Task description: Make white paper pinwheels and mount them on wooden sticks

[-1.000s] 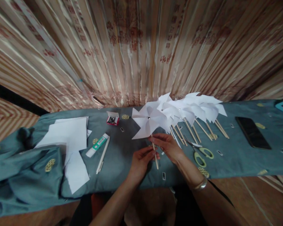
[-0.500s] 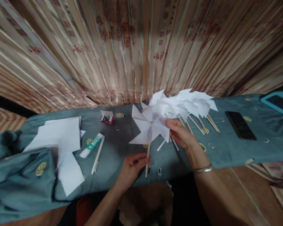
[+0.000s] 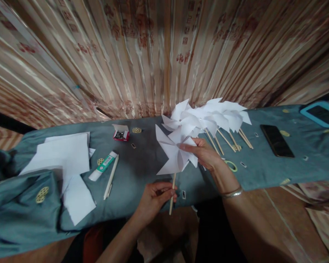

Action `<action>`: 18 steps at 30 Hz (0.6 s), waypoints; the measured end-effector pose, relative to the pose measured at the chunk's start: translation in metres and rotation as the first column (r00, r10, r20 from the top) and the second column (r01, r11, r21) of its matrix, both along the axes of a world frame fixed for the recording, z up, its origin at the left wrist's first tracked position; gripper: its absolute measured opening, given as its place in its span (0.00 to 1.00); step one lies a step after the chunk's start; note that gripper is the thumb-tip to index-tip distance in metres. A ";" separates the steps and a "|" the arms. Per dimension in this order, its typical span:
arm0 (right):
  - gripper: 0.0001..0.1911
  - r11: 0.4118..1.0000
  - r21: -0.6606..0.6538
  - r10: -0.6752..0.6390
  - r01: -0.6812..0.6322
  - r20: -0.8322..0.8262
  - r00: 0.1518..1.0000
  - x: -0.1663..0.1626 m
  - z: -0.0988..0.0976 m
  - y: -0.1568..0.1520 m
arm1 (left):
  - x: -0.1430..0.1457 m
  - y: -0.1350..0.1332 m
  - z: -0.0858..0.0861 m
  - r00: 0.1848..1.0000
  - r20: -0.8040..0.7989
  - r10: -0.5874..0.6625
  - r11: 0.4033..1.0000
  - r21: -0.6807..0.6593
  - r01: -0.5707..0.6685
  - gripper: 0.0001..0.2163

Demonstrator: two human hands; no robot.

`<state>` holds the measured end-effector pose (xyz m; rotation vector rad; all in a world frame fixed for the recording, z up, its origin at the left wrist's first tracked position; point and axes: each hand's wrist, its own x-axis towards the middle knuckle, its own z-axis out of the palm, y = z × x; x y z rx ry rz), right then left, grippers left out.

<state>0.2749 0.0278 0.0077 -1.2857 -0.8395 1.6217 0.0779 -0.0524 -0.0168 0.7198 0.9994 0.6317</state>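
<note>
A white paper pinwheel [image 3: 168, 157] on a thin wooden stick [image 3: 171, 208] is held upright before me. My left hand [image 3: 155, 199] pinches the stick below the blades, whose lower end sticks out under the fingers. My right hand [image 3: 205, 153] grips the pinwheel head from the right, its thumb over the middle and covering the pin there. The other right fingers are partly hidden behind the paper. Just behind the held one, a row of several finished pinwheels [image 3: 211, 118] lies overlapping on the cloth, sticks pointing toward me.
White paper sheets [image 3: 63, 151] lie at the left near bunched cloth. A glue stick [image 3: 103, 166], a white pen [image 3: 111, 177] and an opened small box of pins [image 3: 121, 135] are nearby. Rightward are a green tape ring [image 3: 231, 166], a phone [image 3: 276, 140] and a blue-framed tablet [image 3: 322, 114].
My right thumb has moved from the blade's right edge onto the pinwheel's centre. The pinwheel has come slightly toward me and tilted, with my left hand still on its stick.
</note>
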 end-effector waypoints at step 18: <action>0.18 0.887 -0.151 0.425 -0.436 0.632 0.648 -0.014 -0.023 -0.029 | -0.001 -0.088 -0.030 0.962 0.168 0.214 0.891 -0.436 -0.122 0.17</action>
